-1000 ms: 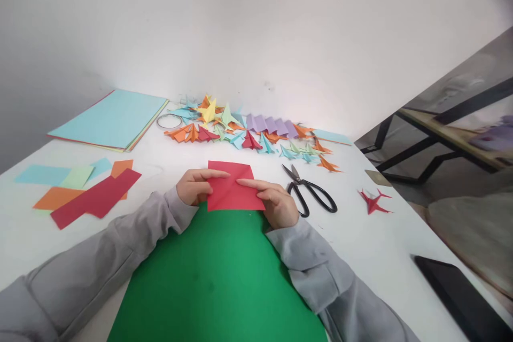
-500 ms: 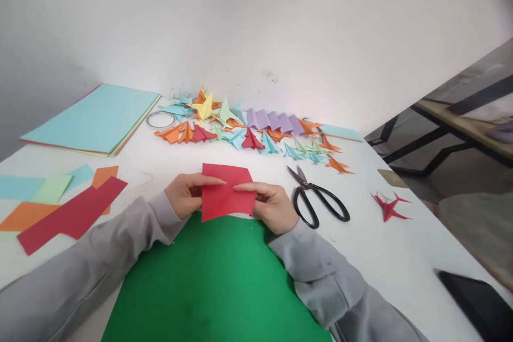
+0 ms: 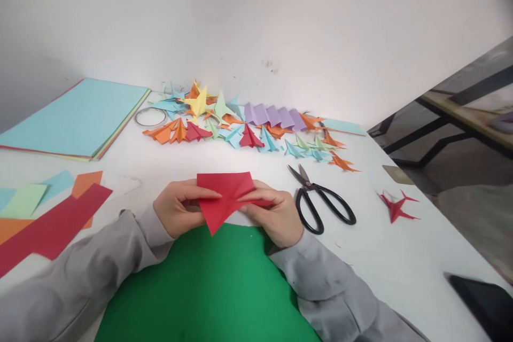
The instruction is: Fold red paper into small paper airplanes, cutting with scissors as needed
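Note:
A small piece of red paper [image 3: 218, 184] is held up between my two hands, just past the top edge of a green sheet [image 3: 216, 288]. It is bent, with one corner pointing down toward me and its right part folding inward. My left hand [image 3: 180, 207] pinches its left side, index finger across the front and thumb below. At the right side my right hand [image 3: 276, 211] squeezes the paper between thumb and fingers, where the crease gathers. Black-handled scissors [image 3: 310, 189] lie to the right of my right hand, blades partly apart.
Folded paper figures [image 3: 250, 136] in several colours line the wall. A stack of coloured sheets [image 3: 80, 117] and a wire ring [image 3: 150, 116] lie back left. Cut paper strips [image 3: 60, 219] are at left. A red folded figure [image 3: 396, 207] and a black flat object [image 3: 481, 299] sit right.
The red paper went from nearly flat to bent, its lower corner now pointing down. My right thumb has come onto its front. The view has shifted slightly.

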`<act>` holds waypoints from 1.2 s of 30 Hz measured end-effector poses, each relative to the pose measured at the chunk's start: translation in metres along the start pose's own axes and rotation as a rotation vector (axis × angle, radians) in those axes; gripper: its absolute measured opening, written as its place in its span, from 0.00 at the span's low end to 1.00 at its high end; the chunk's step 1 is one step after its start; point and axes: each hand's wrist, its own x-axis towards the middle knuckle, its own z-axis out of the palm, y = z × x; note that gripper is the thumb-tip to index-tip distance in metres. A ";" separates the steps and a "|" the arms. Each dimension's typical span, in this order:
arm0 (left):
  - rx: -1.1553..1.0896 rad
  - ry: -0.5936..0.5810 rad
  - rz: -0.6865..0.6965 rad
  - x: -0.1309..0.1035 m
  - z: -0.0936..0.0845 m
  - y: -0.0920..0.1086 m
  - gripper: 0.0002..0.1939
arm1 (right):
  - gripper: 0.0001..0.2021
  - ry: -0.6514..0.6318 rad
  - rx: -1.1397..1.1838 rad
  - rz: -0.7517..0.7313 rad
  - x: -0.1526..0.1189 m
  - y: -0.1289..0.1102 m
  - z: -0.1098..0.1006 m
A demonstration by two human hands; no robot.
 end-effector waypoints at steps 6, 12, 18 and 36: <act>-0.099 0.013 -0.041 0.001 0.009 0.007 0.13 | 0.05 0.107 -0.066 -0.045 -0.001 -0.001 0.003; -0.151 0.129 -0.213 0.003 0.008 0.009 0.04 | 0.06 0.135 -0.033 -0.040 -0.003 -0.002 0.003; -0.228 0.335 -0.436 0.005 0.012 0.013 0.09 | 0.03 0.150 -0.007 0.044 -0.002 -0.004 0.005; -0.309 0.435 -0.563 0.008 0.012 0.011 0.15 | 0.13 0.439 0.065 0.220 0.000 0.001 0.016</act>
